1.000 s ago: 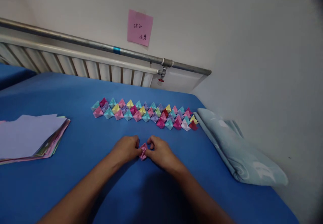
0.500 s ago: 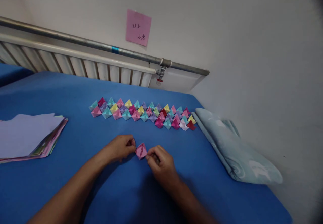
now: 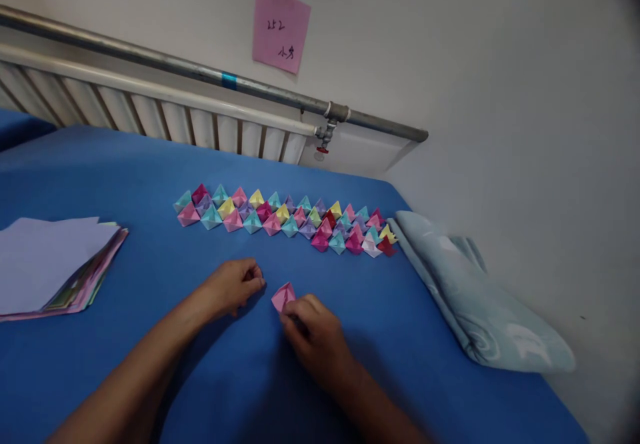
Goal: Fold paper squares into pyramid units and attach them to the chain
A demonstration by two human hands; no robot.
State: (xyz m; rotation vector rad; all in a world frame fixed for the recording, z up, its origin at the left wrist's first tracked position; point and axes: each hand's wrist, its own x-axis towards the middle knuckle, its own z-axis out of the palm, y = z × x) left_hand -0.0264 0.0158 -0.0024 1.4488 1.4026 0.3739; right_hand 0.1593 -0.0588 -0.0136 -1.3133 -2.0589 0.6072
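A small pink folded paper boat (image 3: 283,295) is pinched between the thumb and fingers of my right hand (image 3: 317,334), low over the blue surface. To its left, my left hand (image 3: 237,285) is apart from the boat, with fingers curled and thumb against the fingertips; nothing shows in it. Beyond both hands, rows of folded paper boats (image 3: 251,223) in pink, teal, yellow, purple and red stand close together on the blue surface.
A stack of coloured paper sheets (image 3: 55,257) lies at the left. At the right is a folded pale green blanket (image 3: 465,297). Behind the blue surface (image 3: 125,177) run a white radiator (image 3: 200,127) and a metal pipe (image 3: 165,63). A pink note (image 3: 281,29) hangs on the wall.
My left hand has let go of the pink paper boat and drawn back slightly left. My right hand has taken a fuller hold on the boat. The view has shifted a little.
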